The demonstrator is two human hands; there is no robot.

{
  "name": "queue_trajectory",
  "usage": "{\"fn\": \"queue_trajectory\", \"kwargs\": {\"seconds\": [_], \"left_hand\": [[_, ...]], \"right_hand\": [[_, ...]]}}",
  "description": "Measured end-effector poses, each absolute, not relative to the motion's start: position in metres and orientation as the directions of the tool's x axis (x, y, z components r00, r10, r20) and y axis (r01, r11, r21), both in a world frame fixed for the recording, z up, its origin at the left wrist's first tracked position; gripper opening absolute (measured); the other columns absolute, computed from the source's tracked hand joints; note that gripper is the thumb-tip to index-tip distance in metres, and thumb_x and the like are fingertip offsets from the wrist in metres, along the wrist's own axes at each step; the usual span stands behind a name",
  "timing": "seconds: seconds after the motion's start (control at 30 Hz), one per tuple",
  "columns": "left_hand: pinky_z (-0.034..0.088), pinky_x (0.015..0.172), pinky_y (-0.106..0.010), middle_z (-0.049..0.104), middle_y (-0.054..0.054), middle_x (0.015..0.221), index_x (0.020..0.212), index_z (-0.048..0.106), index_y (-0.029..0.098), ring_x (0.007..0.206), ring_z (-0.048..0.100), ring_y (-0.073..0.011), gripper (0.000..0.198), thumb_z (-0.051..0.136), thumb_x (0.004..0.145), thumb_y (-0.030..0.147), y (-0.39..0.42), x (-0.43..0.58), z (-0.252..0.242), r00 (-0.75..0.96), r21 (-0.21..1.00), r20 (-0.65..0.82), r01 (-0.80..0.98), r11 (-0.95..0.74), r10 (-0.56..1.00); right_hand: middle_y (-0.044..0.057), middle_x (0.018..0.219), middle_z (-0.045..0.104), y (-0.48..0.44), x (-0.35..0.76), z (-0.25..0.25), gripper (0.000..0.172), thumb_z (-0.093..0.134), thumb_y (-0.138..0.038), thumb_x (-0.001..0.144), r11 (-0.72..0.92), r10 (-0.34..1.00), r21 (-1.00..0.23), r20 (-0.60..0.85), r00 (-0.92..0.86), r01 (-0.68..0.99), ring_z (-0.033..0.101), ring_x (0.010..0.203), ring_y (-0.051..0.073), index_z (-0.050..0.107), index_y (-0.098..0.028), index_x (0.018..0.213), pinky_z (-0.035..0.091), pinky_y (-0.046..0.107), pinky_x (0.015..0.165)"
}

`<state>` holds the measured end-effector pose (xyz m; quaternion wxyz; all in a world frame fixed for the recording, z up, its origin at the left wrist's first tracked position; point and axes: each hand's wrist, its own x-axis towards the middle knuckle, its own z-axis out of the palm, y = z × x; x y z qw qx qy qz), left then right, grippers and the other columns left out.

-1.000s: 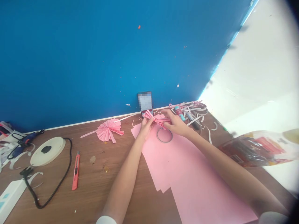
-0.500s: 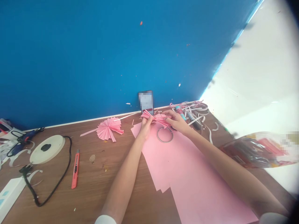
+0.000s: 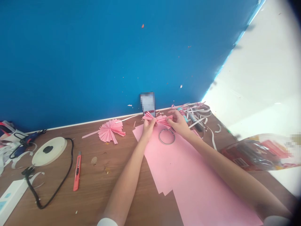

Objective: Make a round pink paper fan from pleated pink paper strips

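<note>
A pleated pink paper piece [image 3: 162, 119], narrow at its middle and fanned at both ends, is held above the pink sheets [image 3: 188, 169]. My left hand [image 3: 149, 126] pinches it near its middle from the left. At its right end, my right hand [image 3: 177, 121] has thumb and fingers closed on the folds. A grey ring [image 3: 166, 137] lies on the sheets just below the hands. To the left, a pink paper rosette [image 3: 110, 131] with paper strips rests on the brown table.
A phone [image 3: 148, 103] leans on the blue wall. A red cutter [image 3: 77, 172], a round white device [image 3: 50, 152] with a black cable and a white power strip [image 3: 11, 196] lie left. Paper strips [image 3: 199, 110], a glue stick [image 3: 182, 113] and a plastic bag [image 3: 256, 152] are right.
The right hand's fingers have shifted slightly on the folded paper's right end. The whole view has moved a little; the left hand keeps its hold.
</note>
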<state>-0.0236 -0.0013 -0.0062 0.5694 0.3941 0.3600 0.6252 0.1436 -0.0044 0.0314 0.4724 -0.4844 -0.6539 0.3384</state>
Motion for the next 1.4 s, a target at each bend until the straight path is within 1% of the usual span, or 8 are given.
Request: {"fn": "queue_trajectory", "kwargs": {"seconds": [0.13, 0.33, 0.5, 0.67, 0.83, 1.0, 1.2, 1.4], "left_hand": [[0.039, 0.069, -0.024, 0.061, 0.000, 0.082, 0.090, 0.054, 0.019, 0.066, 0.051, -0.0084, 0.027, 0.067, 0.076, 0.038, -0.002, -0.022, -0.007, 0.004, 0.915, 0.102, -0.392, -0.092, 0.995], [0.039, 0.070, -0.025, 0.060, 0.000, 0.081, 0.095, 0.054, 0.018, 0.071, 0.052, -0.0101, 0.031, 0.069, 0.075, 0.037, -0.003, -0.022, -0.009, 0.037, 0.932, 0.068, -0.358, -0.050, 0.997], [0.039, 0.072, -0.025, 0.059, 0.000, 0.083, 0.097, 0.054, 0.019, 0.073, 0.052, -0.0107, 0.030, 0.067, 0.076, 0.037, -0.002, -0.024, -0.012, 0.089, 0.955, 0.092, -0.290, -0.062, 0.992], [0.040, 0.083, -0.028, 0.063, -0.003, 0.089, 0.097, 0.058, 0.019, 0.084, 0.056, -0.0146, 0.030, 0.070, 0.074, 0.033, -0.003, -0.024, -0.011, 0.130, 0.957, 0.102, -0.282, -0.062, 0.986], [0.041, 0.088, -0.032, 0.066, -0.007, 0.098, 0.102, 0.062, 0.018, 0.092, 0.059, -0.0181, 0.033, 0.070, 0.073, 0.031, -0.005, -0.023, -0.007, 0.208, 0.949, 0.121, -0.310, -0.052, 0.971], [0.040, 0.092, -0.033, 0.066, -0.008, 0.103, 0.106, 0.062, 0.019, 0.101, 0.058, -0.0199, 0.035, 0.069, 0.074, 0.030, -0.005, -0.021, -0.005, 0.187, 0.953, 0.141, -0.293, -0.082, 0.972], [0.041, 0.088, -0.030, 0.067, -0.006, 0.096, 0.098, 0.063, 0.017, 0.092, 0.060, -0.0164, 0.031, 0.072, 0.072, 0.030, -0.003, -0.022, -0.005, 0.089, 0.932, 0.098, -0.356, -0.061, 0.991], [0.046, 0.080, -0.028, 0.065, -0.004, 0.092, 0.095, 0.059, 0.016, 0.078, 0.060, -0.0110, 0.032, 0.071, 0.072, 0.035, 0.000, -0.027, -0.004, 0.044, 0.880, 0.033, -0.475, -0.008, 0.999]], "right_hand": [[-0.001, 0.082, 0.055, -0.002, 0.146, 0.029, 0.034, 0.056, -0.027, 0.075, 0.330, 0.943, -0.892, 0.327, -0.063, 0.309, 0.049, 0.065, 0.012, 0.048, -0.021, 0.107, 0.040, 0.024, 0.059], [-0.001, 0.078, 0.054, 0.002, 0.149, 0.024, 0.036, 0.056, -0.028, 0.075, 0.332, 0.943, -0.892, 0.322, -0.084, 0.308, 0.047, 0.063, 0.012, 0.049, -0.020, 0.109, 0.039, 0.024, 0.058], [0.003, 0.093, 0.061, 0.002, 0.152, 0.030, 0.035, 0.053, -0.025, 0.075, 0.403, 0.915, -0.836, 0.377, -0.143, 0.373, 0.050, 0.066, 0.013, 0.058, -0.021, 0.109, 0.040, 0.026, 0.061], [0.000, 0.077, 0.062, 0.002, 0.156, 0.036, 0.036, 0.050, -0.025, 0.077, 0.368, 0.930, -0.817, 0.308, -0.202, 0.445, 0.046, 0.053, 0.012, 0.063, -0.021, 0.110, 0.037, 0.025, 0.052], [0.003, 0.095, 0.067, 0.002, 0.158, 0.039, 0.041, 0.049, -0.022, 0.076, 0.420, 0.907, -0.753, 0.341, -0.246, 0.506, 0.055, 0.068, 0.015, 0.064, -0.021, 0.115, 0.042, 0.027, 0.064], [0.004, 0.093, 0.068, -0.002, 0.156, 0.043, 0.042, 0.047, -0.024, 0.079, 0.442, 0.896, -0.740, 0.339, -0.285, 0.507, 0.057, 0.070, 0.016, 0.060, -0.020, 0.119, 0.043, 0.028, 0.064], [0.001, 0.078, 0.062, 0.001, 0.155, 0.037, 0.021, 0.051, -0.035, 0.082, 0.411, 0.911, -0.784, 0.352, -0.212, 0.465, 0.055, 0.066, 0.016, 0.058, -0.020, 0.095, 0.043, 0.028, 0.064], [0.000, 0.079, 0.058, 0.003, 0.155, 0.029, 0.014, 0.054, -0.034, 0.080, 0.381, 0.925, -0.793, 0.329, -0.192, 0.476, 0.052, 0.067, 0.014, 0.052, -0.021, 0.084, 0.040, 0.027, 0.064]]}}
